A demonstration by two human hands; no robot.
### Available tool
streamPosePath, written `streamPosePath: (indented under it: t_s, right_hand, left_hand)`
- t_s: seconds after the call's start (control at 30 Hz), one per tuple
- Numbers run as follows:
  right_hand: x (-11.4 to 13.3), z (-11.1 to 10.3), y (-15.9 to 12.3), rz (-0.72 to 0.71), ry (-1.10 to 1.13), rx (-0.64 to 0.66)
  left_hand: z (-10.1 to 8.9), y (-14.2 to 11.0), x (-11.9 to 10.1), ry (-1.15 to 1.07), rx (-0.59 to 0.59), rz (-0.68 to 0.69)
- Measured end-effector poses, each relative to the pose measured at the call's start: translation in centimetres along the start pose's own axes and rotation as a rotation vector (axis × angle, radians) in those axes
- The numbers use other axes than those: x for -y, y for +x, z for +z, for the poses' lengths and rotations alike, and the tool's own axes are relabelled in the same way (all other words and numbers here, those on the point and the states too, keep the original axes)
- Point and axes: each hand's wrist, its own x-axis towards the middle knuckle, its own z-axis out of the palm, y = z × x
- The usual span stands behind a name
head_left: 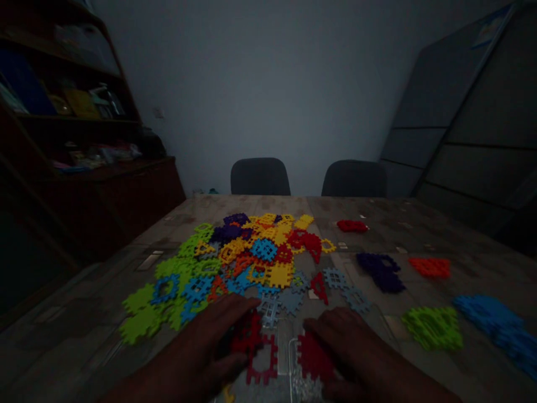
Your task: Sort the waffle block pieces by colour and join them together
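Both hands lie flat and loosely open at the near worktop (84,313) edge, left hand (210,341) touching a red frame piece (262,361), right hand (348,347) covering a red toothed tile (310,355); neither is gripped, and both look light, stiff plastic, best pinched by an edge.

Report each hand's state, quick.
Left hand: open, resting flat on the red pieces.
Right hand: open, fingers on a red piece.
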Motion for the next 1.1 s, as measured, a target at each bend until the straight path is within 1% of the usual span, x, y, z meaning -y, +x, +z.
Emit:
streamPosePath:
  t_s: [0.03,0.1,0.17,0.2,0.27,0.33,0.5,0.6,0.67,0.7,0.73,0.83,0.9,0.97,1.03,1.1]
  right_hand:
    - [-0.1,-0.7,-0.3,0.017,0.025,-0.024]
    - [-0.8,-1.7,-0.6,0.063,0.037,-0.120]
    - [-1.8,-2.0,-0.5,0.095,0.003,-0.216]
    - [-2.3,-1.9,-0.4,0.108,-0.017,-0.243]
    - [-3.0,-1.5,-0.1,0.126,-0.042,-0.258]
    - [-3.2,-1.0,0.1,0.116,-0.034,-0.263]
    - [-2.1,-0.5,0.0,0.049,0.021,-0.265]
    - [-1.5,-0.6,0.0,0.041,0.019,-0.221]
    - [-1.3,-0.5,0.1,0.042,0.009,-0.195]
    - [-1.2,-0.4,0.2,0.039,0.006,-0.194]
    - [-1.1,-0.4,0.2,0.031,0.006,-0.193]
    - [-0.4,-0.6,0.3,0.016,0.009,-0.170]
    - [0.1,-0.9,0.3,0.028,-0.001,-0.135]
    - [0.4,-1.2,0.3,0.041,-0.024,-0.120]
    - [0.4,-1.4,0.2,0.035,-0.043,-0.117]
    - [0.3,-1.4,0.2,0.023,-0.057,-0.133]
  left_hand:
    - [0.1,-0.2,-0.1,0.016,-0.029,0.030]
    - [0.1,-0.3,-0.1,0.066,-0.073,0.082]
    - [0.1,0.1,0.4,0.135,-0.129,0.119]
    - [0.0,0.3,0.9,0.174,-0.167,0.143]
    - [-0.1,0.8,1.7,0.244,-0.237,0.201]
    - [-0.2,1.1,2.1,0.281,-0.266,0.243]
    - [0.0,1.0,2.0,0.267,-0.212,0.240]
    - [0.1,1.6,2.4,0.256,-0.205,0.214]
    - [-0.3,3.2,2.7,0.216,-0.178,0.187]
    - [-0.5,4.4,2.8,0.187,-0.144,0.175]
    - [-0.8,5.8,2.8,0.152,-0.093,0.159]
    - [-1.3,10.8,2.7,0.143,-0.035,0.097]
    - [-1.0,14.2,2.6,0.154,0.001,0.097]
    - [-0.5,16.9,2.6,0.161,0.053,0.103]
    - [0.1,18.8,2.6,0.169,0.109,0.101]
    - [0.6,19.7,2.6,0.180,0.155,0.092]
